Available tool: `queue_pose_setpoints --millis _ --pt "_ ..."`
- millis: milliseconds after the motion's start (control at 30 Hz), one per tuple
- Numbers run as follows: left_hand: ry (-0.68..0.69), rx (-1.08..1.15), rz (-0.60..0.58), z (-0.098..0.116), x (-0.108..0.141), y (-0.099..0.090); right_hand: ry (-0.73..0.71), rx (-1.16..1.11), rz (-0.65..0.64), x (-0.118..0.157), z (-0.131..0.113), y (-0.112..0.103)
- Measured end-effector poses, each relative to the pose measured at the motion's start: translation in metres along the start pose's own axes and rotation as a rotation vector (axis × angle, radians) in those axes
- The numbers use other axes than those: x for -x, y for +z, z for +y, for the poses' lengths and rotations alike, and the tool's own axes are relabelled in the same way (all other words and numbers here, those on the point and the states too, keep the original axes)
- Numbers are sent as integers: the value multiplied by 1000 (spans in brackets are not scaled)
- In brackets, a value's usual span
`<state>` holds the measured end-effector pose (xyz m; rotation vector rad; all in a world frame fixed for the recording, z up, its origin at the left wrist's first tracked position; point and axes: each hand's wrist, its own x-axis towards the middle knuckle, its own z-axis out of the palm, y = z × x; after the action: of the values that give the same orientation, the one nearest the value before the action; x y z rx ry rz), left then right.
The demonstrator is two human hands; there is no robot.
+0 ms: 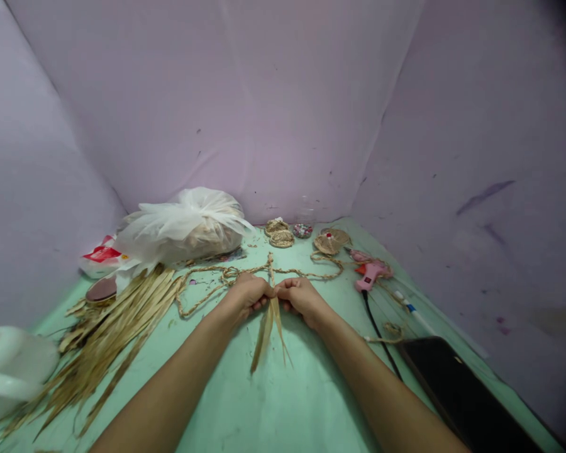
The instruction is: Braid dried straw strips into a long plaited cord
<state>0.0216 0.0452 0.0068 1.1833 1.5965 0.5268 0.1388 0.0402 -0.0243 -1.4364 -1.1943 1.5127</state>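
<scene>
My left hand (pixel 252 292) and my right hand (pixel 299 297) meet at the middle of the green surface, fingertips pinched together on a braid of dried plant fibre (pixel 271 272). The braided part runs away from me, up past the fingers. Below them, loose flat strips (pixel 265 336) of the same fibre hang toward me in separate tails. A long twisted fibre cord (pixel 207 294) lies in loops behind and to both sides of my hands. On the left a heap of dried leaf strips (pixel 108 340) is spread out.
A tied white plastic bag (pixel 188 226) stands at the back left, a white jug (pixel 14 371) at the near left. Coiled fibre pieces (pixel 282 238) and a bead jar (pixel 302 230) sit at the back. To the right are a pink glue gun (pixel 370 275) and a black phone (pixel 462 390).
</scene>
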Motion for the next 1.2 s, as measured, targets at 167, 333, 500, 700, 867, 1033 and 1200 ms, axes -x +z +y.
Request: queue_pose_setpoints --millis 167,333,500,700,867,1033,1200 --pt "131 -130 51 -9 -8 4 26 21 28 0 1 -1" --pt "134 -194 65 -11 -10 5 34 -33 -6 -1 2 -3" --pt "101 -119 53 -2 0 9 43 -96 -18 0 0 -3" --pt "54 89 -112 -5 0 11 47 -113 -9 0 0 -5" --pt "135 44 -156 -8 -4 9 15 -141 -90 -1 2 -9" --pt "158 -26 -210 -6 -2 8 28 -138 -98 -2 2 -12" --pt "168 -4 -230 -9 -4 8 55 -134 -87 -1 2 -13"
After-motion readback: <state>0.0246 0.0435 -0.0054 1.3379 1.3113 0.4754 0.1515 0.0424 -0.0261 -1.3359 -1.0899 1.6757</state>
